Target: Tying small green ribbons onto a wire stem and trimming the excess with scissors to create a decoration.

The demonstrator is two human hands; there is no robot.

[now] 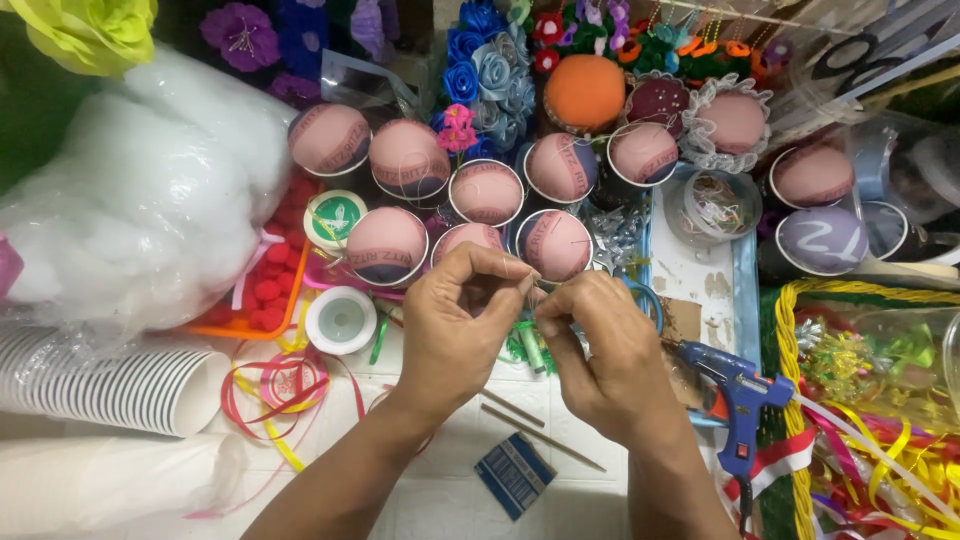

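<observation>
My left hand (455, 325) and my right hand (600, 350) meet at the fingertips over the middle of the white table. Between them they pinch a small thin stick-like piece (537, 284); what exactly it is stays hidden by the fingers. Just behind the fingertips stand several paper cups topped with pink fabric domes (388, 243), the nearest one (556, 243) almost touching my right fingers. Two thin wooden skewers (545, 437) lie on the table below my hands.
A blue glue gun (735, 395) lies right of my right wrist. Stacked white paper cups (110, 385) and white stuffing in a bag (150, 190) fill the left. Ribbons (275, 385), tape rolls (341, 320), a small blue packet (514, 473), a yellow-rimmed basket (790, 400) and fabric flowers (490, 70) surround.
</observation>
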